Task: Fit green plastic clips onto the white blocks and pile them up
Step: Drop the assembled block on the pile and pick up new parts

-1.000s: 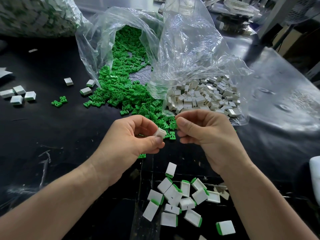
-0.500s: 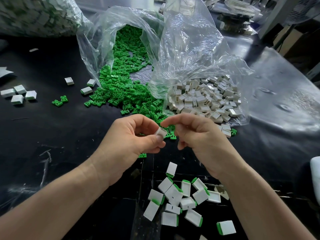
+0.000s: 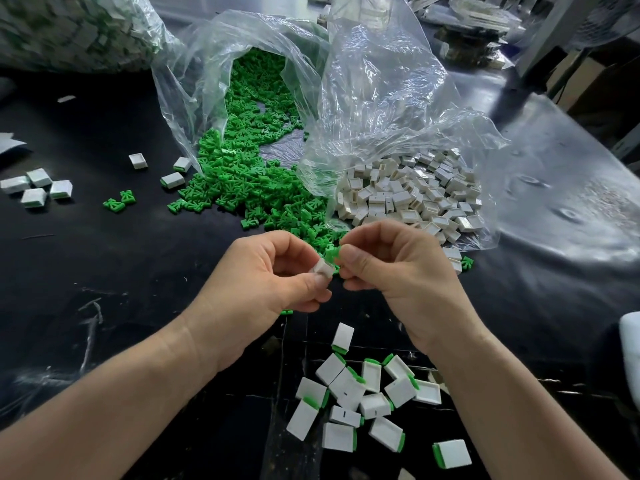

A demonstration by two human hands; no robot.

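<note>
1. A small white block [image 3: 323,269], boxy and matte, is pinched between the thumb and curled fingers of the left hand [image 3: 263,282].
2. A green clip [image 3: 331,252], pronged plastic, is pinched in the fingertips of the right hand [image 3: 398,271], just beside the block's upper edge.
3. Finished blocks [image 3: 349,393], green-edged, are seen in a loose pile near the wrists.
4. Loose clips [image 3: 249,188] and bare blocks [image 3: 408,195] are spilled from crinkled clear bags [image 3: 381,98] onto the glossy black tabletop [image 3: 104,271].

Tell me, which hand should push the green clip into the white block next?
Probably the right hand: it pinches the green clip right by the white block. The left hand grips that block, so it should just hold steady.
</note>
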